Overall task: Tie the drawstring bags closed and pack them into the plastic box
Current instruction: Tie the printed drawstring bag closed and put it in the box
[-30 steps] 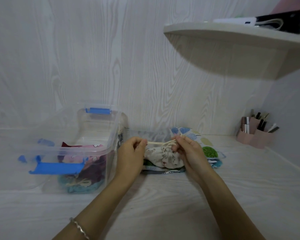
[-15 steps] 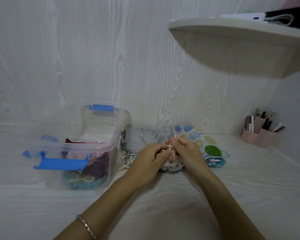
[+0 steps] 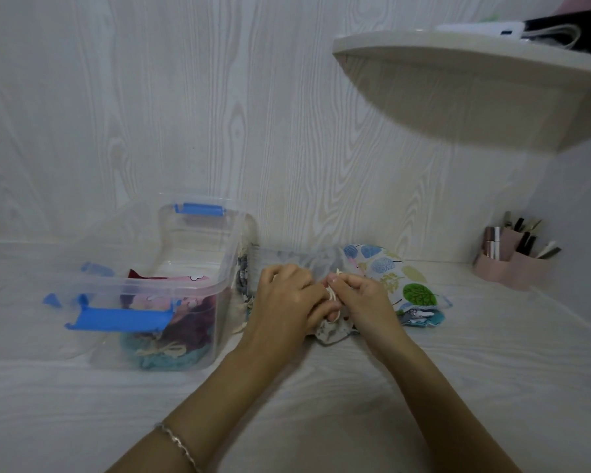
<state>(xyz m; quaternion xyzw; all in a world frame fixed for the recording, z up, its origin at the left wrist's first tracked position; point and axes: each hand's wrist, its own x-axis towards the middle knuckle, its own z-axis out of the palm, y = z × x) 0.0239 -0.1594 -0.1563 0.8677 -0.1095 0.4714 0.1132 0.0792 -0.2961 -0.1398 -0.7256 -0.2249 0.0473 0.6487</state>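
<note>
Head view: the left hand [image 3: 287, 298] and right hand [image 3: 362, 298] meet over a small pale printed fabric drawstring bag [image 3: 331, 332], which lies on flat leaf-print bags [image 3: 400, 278] near the white desk's [image 3: 321, 404] back edge. Both pinch its cream cord [image 3: 333, 295] with curled fingers, probably forming the knot. The clear plastic box with blue latches [image 3: 226, 268] stands open just to the left, part-filled, and bare desk lies in front.

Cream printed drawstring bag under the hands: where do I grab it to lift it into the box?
Take the cream printed fabric drawstring bag by its gathered neck, where the cream cord cinches it between the left hand and right hand, coming from above. The neck looks like the narrowest, firmest part, and the clear plastic box, on the person's left, opens upward.
</note>
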